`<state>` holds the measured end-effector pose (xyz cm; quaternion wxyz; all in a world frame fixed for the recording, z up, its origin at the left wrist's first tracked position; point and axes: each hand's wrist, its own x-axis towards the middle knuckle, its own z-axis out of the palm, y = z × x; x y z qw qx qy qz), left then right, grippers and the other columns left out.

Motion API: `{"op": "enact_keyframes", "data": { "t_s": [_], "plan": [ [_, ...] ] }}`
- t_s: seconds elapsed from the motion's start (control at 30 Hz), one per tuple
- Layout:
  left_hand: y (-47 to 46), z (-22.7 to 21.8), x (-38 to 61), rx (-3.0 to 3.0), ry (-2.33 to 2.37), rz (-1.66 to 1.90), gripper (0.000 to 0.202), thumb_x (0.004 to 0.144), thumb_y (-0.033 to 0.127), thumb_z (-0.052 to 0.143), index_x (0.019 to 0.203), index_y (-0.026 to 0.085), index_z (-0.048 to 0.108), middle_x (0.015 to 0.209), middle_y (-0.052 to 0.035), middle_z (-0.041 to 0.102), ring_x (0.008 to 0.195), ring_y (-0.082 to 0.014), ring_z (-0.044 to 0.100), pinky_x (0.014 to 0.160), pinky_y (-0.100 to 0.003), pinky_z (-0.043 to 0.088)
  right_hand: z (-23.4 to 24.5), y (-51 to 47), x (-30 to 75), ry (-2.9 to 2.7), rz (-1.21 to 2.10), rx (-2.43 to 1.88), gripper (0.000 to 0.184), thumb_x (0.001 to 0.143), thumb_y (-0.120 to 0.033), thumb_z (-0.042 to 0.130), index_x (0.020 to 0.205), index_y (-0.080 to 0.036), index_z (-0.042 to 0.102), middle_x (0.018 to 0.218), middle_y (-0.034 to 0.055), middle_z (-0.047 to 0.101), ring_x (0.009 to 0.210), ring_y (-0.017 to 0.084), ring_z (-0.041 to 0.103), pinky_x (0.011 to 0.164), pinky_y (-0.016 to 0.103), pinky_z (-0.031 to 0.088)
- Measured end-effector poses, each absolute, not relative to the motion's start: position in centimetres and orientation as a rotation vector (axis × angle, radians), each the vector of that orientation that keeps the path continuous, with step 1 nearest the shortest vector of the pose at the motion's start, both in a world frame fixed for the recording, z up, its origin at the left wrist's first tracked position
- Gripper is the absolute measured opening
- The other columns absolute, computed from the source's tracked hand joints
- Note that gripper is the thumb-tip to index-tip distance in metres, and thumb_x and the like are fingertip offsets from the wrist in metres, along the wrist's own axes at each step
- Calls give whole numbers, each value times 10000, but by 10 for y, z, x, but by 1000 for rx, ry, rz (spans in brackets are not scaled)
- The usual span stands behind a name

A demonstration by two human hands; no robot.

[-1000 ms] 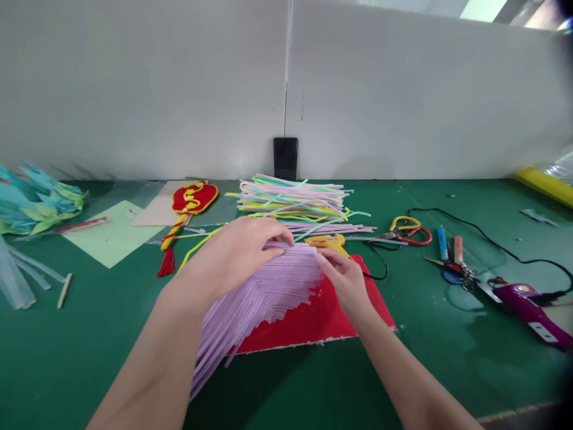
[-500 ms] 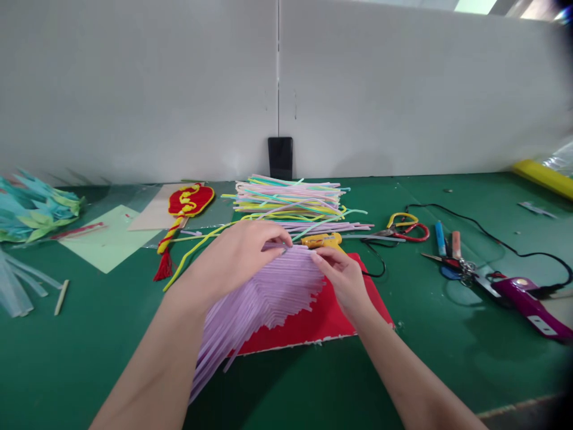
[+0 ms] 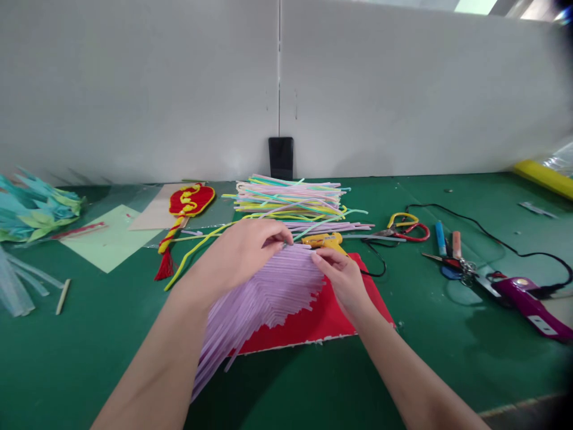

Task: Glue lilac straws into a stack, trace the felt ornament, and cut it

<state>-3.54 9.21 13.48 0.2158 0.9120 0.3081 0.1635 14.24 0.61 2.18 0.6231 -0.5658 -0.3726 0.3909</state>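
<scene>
A sheet of lilac pipe cleaners [image 3: 273, 292], laid side by side and bent in a chevron, rests over a red board [image 3: 313, 331] with a ragged white edge. My right hand [image 3: 341, 275] pinches the sheet's top right corner between thumb and fingers. At its upper edge my left hand [image 3: 246, 251] is closed, thumb against curled fingers, on the topmost pipe cleaners. The fingertips partly hide what they grip. Loose stem ends trail down past my left forearm. Just behind the hands lies a yellow glue gun [image 3: 324, 240].
Beyond lies a pile of coloured pipe cleaners [image 3: 290, 197], with a black phone [image 3: 281, 158] against the wall. To the right are scissors [image 3: 409, 227], a purple corded tool [image 3: 530, 307] and markers [image 3: 440, 239]. Leftward sit a red-and-yellow fan shape [image 3: 191, 201] and green paper [image 3: 110, 239].
Both hands keep nearly the same place on the lilac sheet. The left fingers have shifted very slightly at its top edge.
</scene>
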Motion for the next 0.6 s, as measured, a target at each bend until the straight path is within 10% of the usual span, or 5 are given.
{"op": "enact_keyframes", "data": {
  "t_s": [0.6],
  "plan": [
    [94, 134, -37, 2551, 739, 383, 306, 911, 192, 449, 1038, 275, 714, 998, 18, 708, 907, -144, 631, 859, -259, 459, 23, 5, 144, -888, 872, -1309, 222, 700, -448, 735, 786, -244, 730, 819, 24, 711, 802, 190, 641, 745, 345, 526]
  ]
}}
